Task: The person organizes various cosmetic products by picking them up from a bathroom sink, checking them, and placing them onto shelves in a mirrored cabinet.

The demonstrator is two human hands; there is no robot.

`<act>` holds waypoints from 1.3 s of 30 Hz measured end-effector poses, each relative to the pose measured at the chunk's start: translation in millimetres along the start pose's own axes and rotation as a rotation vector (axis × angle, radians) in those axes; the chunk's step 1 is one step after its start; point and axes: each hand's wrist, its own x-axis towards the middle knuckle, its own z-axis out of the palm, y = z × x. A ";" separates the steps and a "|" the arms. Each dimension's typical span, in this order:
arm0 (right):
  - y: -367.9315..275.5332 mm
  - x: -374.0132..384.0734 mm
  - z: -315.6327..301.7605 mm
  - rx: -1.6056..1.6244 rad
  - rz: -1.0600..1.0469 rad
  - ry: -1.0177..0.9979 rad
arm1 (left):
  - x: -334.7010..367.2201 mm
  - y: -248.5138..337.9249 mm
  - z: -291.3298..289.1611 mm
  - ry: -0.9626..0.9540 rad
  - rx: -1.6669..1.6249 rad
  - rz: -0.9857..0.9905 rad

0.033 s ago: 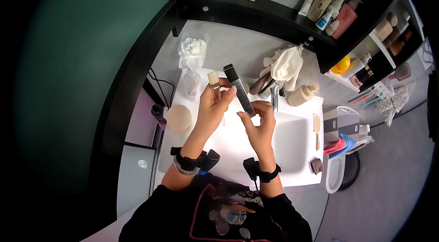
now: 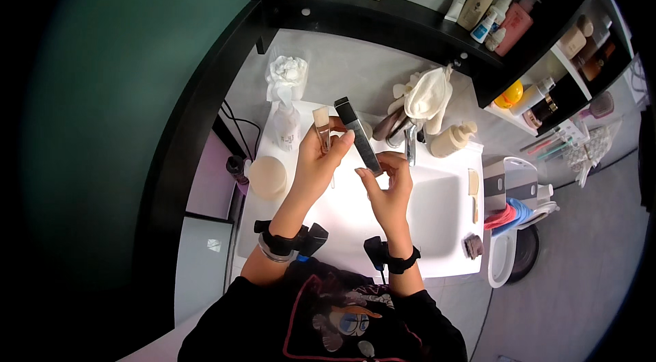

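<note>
My left hand (image 2: pixel 313 165) holds a small clear bottle with a beige cap (image 2: pixel 321 127) upright above the white sink (image 2: pixel 437 225). My right hand (image 2: pixel 391 188) grips the lower end of a long slim black box (image 2: pixel 357 133), which tilts up to the left beside the bottle. The two hands are close together over the sink's left side. Both wrists wear black bands.
A chrome tap (image 2: pixel 410 140), a beige pump bottle (image 2: pixel 454 140) and a white cloth (image 2: pixel 430 94) stand behind the basin. At left are a round beige jar (image 2: pixel 266 176) and a clear spray bottle (image 2: pixel 285 124). Above, a dark shelf (image 2: pixel 383 13) carries several bottles. A comb (image 2: pixel 473 188) lies on the right rim.
</note>
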 end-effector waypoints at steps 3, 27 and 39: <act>-11.0 -6.6 -6.2 0.108 0.037 -0.040 | -7.0 -1.1 3.8 0.013 -0.020 0.016; -45.0 -8.9 -20.0 0.448 0.364 -0.228 | -16.4 15.1 12.3 -0.146 -0.266 -0.040; -47.5 -6.5 -26.3 0.437 0.387 -0.313 | -22.4 16.6 9.4 -0.092 -0.228 -0.018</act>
